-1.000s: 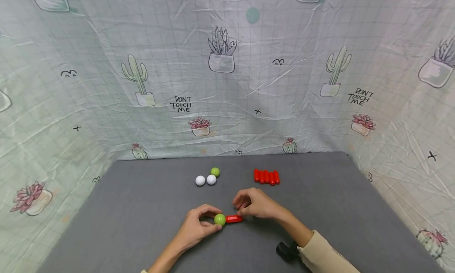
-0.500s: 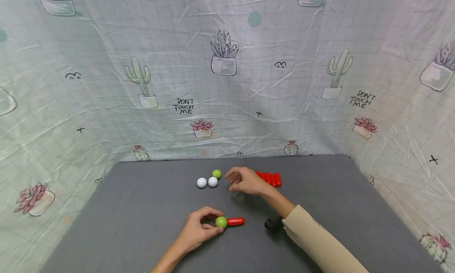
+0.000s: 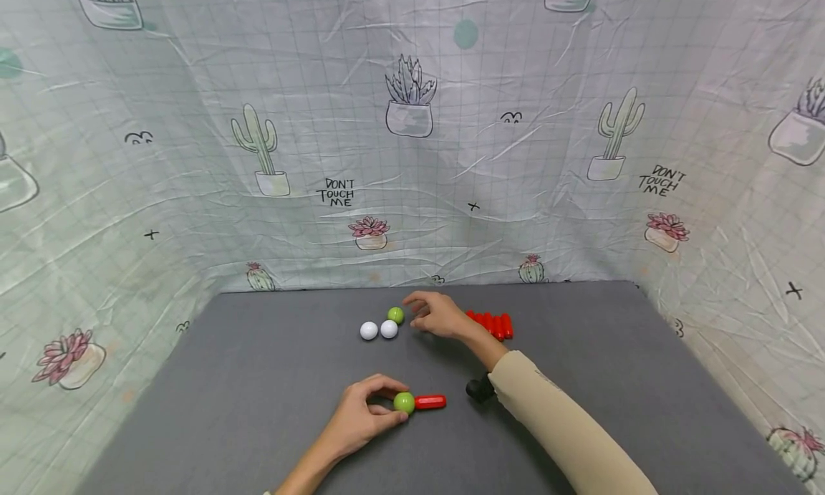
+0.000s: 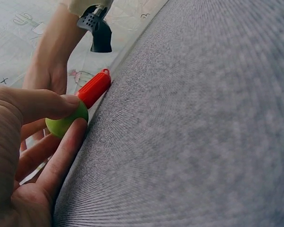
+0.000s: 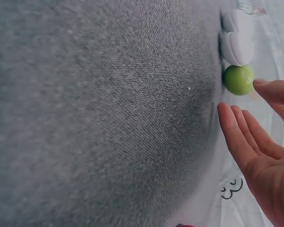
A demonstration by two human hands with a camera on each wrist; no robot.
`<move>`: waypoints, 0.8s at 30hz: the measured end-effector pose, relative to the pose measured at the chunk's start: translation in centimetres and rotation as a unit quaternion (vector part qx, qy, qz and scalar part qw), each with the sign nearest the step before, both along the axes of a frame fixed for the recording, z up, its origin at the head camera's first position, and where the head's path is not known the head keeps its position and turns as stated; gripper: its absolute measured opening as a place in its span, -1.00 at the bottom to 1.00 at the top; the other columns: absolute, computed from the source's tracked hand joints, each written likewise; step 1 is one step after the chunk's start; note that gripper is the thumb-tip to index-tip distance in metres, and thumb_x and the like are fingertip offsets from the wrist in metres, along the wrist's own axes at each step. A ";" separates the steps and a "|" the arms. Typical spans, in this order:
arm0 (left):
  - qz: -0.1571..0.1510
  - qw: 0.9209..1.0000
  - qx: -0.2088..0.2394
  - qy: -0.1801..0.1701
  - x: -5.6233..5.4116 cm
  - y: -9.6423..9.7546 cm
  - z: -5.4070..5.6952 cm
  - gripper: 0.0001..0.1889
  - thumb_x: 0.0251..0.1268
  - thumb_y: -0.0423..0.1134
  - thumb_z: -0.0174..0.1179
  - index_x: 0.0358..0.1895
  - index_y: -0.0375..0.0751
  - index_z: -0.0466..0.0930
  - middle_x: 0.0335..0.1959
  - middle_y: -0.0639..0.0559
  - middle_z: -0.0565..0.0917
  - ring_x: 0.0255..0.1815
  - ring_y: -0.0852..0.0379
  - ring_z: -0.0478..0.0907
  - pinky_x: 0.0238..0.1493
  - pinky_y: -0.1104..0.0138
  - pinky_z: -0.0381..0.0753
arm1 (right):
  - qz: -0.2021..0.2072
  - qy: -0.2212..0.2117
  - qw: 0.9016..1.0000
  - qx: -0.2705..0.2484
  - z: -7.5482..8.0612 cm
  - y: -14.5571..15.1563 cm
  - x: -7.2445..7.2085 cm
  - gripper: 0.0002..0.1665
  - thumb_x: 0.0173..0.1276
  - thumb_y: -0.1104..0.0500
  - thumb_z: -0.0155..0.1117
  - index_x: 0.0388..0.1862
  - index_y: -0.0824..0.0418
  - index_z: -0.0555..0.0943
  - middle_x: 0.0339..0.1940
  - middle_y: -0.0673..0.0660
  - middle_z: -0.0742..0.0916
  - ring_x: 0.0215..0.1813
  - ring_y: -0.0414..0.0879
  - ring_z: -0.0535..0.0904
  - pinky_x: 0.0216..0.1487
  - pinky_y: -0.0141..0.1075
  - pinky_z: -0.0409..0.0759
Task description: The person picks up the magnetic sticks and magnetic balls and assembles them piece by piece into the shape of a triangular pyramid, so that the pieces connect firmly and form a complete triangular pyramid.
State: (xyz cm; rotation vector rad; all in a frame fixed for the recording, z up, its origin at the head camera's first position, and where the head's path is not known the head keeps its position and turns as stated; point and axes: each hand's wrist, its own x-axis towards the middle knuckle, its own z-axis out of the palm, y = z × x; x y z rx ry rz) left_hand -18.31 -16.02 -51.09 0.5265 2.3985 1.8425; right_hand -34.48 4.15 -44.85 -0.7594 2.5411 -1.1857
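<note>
"Head view: what did the left hand (image 3: pixel 364 412) have?"
"It pinched a green ball (image 3: pixel 404 403); a red piece (image 3: pixel 430 402) touched that ball at three o'clock."
"And the right hand (image 3: pixel 440 316)?"
"It was free, fingers parted, near a second green ball (image 3: pixel 396 315) at its nine o'clock."
"Beyond?"
"Two white balls (image 3: pixel 389 329) lay towards that ball's eight o'clock, red pieces (image 3: pixel 498 327) at the hand's three o'clock, on the grey table (image 3: pixel 277 380)."

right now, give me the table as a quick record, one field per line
left hand: pinches the near green ball
red stick: lying end-on to that ball
right hand: fingers apart, close to the far green ball, contact unclear
white balls: two, beside the far green ball
other red sticks: side by side, partly hidden
table: grey
</note>
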 end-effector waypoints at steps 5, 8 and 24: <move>-0.002 1.000 -0.004 0.000 -0.1 0.1 0.0 -0.61 0.08 -0.33 0.56 0.03 -0.18 0.75 -0.05 -0.13 0.73 -0.06 0.20 0.71 -0.13 0.38 0.78 | 0.004 0.009 1.000 0.013 -0.5 -0.7 -0.6 -0.47 0.38 0.44 0.27 0.30 0.14 0.62 0.21 0.30 0.71 0.15 0.12 0.73 -0.16 -0.26 0.73; -0.003 1.000 -0.001 0.001 -0.1 0.1 0.0 -0.61 0.09 -0.33 0.56 0.03 -0.18 0.74 -0.05 -0.14 0.73 -0.06 0.20 0.71 -0.13 0.38 0.79 | 0.012 0.017 1.000 0.021 -0.8 -1.1 -0.9 -0.45 0.36 0.45 0.27 0.29 0.10 0.63 0.21 0.30 0.71 0.17 0.12 0.72 -0.10 -0.21 0.75; -0.002 1.000 0.005 0.011 -0.1 0.1 -0.2 -0.62 0.10 -0.33 0.55 0.02 -0.20 0.74 -0.06 -0.15 0.73 -0.08 0.19 0.72 -0.14 0.37 0.79 | -0.018 0.070 0.997 0.022 -1.5 -2.1 -1.0 -0.57 0.30 0.34 0.44 0.15 0.17 0.68 0.13 0.25 0.78 0.08 0.10 0.75 0.00 -0.12 0.73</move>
